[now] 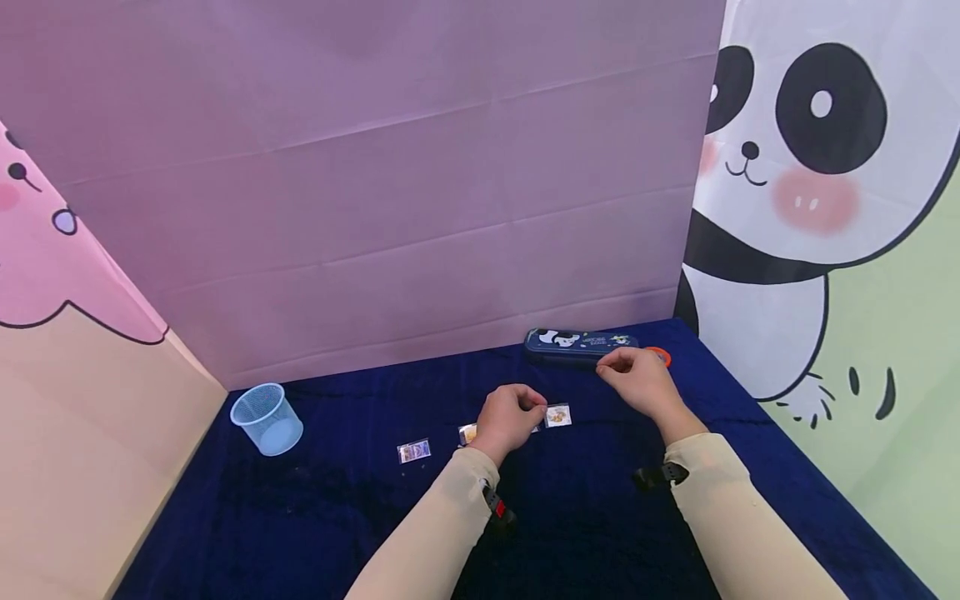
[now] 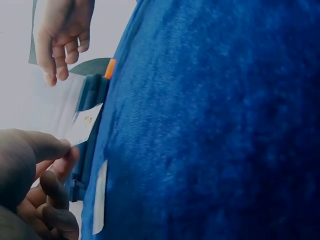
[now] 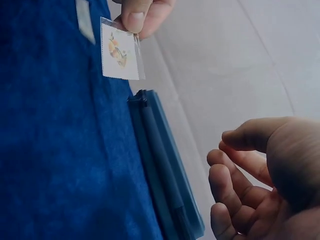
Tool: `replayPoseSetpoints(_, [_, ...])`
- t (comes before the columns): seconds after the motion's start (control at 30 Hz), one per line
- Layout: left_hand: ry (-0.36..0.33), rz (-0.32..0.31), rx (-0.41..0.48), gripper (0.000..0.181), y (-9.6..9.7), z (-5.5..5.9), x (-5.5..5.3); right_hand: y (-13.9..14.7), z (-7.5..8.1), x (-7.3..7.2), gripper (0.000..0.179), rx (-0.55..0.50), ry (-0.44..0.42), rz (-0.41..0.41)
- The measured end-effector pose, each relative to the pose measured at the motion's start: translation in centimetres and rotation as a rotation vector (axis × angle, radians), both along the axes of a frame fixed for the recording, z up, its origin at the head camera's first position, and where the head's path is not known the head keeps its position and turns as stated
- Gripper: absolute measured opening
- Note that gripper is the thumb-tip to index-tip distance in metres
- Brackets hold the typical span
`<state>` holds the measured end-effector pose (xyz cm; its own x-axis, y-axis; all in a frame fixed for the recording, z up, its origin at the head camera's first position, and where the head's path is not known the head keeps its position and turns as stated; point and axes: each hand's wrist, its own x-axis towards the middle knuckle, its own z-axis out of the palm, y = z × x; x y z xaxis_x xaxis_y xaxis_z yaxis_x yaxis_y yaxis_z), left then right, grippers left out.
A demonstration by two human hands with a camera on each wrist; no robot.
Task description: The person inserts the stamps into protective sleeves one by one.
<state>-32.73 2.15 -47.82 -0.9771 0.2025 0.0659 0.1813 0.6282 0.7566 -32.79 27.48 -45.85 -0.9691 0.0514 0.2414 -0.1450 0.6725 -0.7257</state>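
Observation:
My left hand [image 1: 510, 421] pinches a small white stamp [image 3: 120, 52] between thumb and forefinger. The stamp has perforated edges, an orange-and-green picture and a clear plastic sleeve. My right hand [image 1: 642, 385] is raised by the right end of a dark blue pencil case [image 1: 558, 343] printed with a panda. Its fingers are loosely bent, with nothing visible between them. On the blue cloth, another small sleeved stamp [image 1: 467, 433] lies partly behind the left hand, and a purple-toned one [image 1: 414, 451] lies further left. A further sleeved piece [image 1: 535, 429] is mostly hidden by the left hand.
A light blue mesh basket [image 1: 267, 419] stands at the left of the dark blue cloth [image 1: 322, 517]. An orange curved thing [image 1: 660, 356] shows behind the right hand. A pink-purple curtain [image 1: 420, 208] rises along the back edge, and a panda-printed wall [image 1: 787, 275] stands at the right.

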Motion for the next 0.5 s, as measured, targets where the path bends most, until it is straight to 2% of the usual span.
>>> replayPoseSetpoints(0.2, [0.004,0.015,-0.03,0.008,0.6,-0.4,-0.1,-0.1,-0.5,-0.1,0.016,-0.002,0.005,-0.026])
replayPoseSetpoints(0.33, [0.021,0.029,-0.059,0.011,1.0,-0.8,-0.3,-0.5,-0.7,-0.2,0.017,-0.016,-0.014,-0.017])
replayPoseSetpoints(0.5, [0.045,0.039,-0.107,0.015,1.2,-1.1,-0.6,-0.7,-0.7,-0.3,0.015,-0.023,0.003,-0.015])
